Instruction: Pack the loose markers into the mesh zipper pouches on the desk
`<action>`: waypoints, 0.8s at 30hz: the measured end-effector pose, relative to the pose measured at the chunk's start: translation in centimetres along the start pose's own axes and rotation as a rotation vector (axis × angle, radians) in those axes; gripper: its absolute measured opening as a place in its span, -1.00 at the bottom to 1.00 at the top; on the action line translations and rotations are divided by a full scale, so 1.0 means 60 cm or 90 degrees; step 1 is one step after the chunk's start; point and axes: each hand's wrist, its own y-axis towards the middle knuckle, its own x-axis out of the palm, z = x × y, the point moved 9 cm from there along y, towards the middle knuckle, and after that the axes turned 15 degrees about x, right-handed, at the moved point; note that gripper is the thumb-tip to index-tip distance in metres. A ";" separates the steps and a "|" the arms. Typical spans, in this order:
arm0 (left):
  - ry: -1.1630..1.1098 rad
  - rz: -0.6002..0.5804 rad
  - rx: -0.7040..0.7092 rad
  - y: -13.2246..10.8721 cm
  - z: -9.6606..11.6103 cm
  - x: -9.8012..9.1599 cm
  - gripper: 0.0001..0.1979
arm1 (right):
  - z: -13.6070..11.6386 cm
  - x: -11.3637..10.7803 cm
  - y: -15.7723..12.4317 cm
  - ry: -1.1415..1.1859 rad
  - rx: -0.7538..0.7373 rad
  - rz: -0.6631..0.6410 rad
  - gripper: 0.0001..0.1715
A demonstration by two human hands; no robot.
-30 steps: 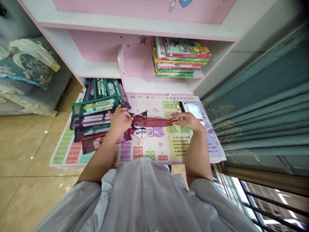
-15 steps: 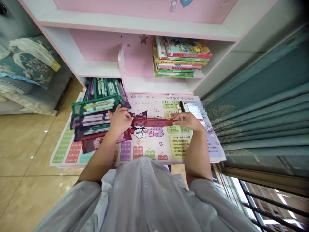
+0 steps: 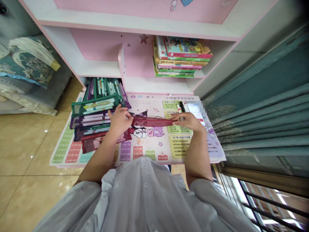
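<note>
A dark red see-through mesh pouch [image 3: 153, 121] is stretched flat between my two hands, low over the desk mat. No pens show inside it. My left hand [image 3: 120, 119] pinches its left end, and my right hand [image 3: 185, 122] pinches the right end. Beside my left hand lie several filled mesh pouches: a green pouch [image 3: 96, 105] with pens, a purple pouch [image 3: 90, 120], a dark blue pouch [image 3: 83, 132] and a red pouch [image 3: 90, 143], partly hidden by my left forearm. Just beyond my right hand are some markers [image 3: 181, 107] and a lit phone [image 3: 196, 113].
The printed mat [image 3: 149, 151] covers the desk. More pen-filled pouches [image 3: 103, 87] are piled at the back left, under the shelf. A stack of books [image 3: 180, 61] sits on the pink-and-white shelf [image 3: 154, 84]. A teal curtain [image 3: 260, 96] hangs at the right.
</note>
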 end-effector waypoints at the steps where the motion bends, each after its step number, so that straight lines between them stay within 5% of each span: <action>1: -0.003 0.002 -0.001 0.000 0.001 -0.001 -0.84 | -0.001 0.000 0.000 0.000 0.001 0.004 -0.60; 8: -0.085 0.021 0.042 -0.005 0.019 -0.015 -0.87 | -0.026 -0.021 -0.013 0.057 -0.024 0.079 -0.62; 13: -0.264 -0.127 0.289 -0.030 0.088 -0.009 -0.84 | -0.042 -0.037 -0.027 0.195 -0.087 0.086 -0.65; 16: -0.333 -0.218 0.340 -0.046 0.114 0.006 -0.76 | -0.047 -0.010 -0.019 0.197 -0.077 0.024 -0.60; 24: -0.226 -0.215 0.299 -0.036 0.121 0.059 -0.71 | -0.072 0.085 0.011 0.198 -0.076 -0.108 -0.60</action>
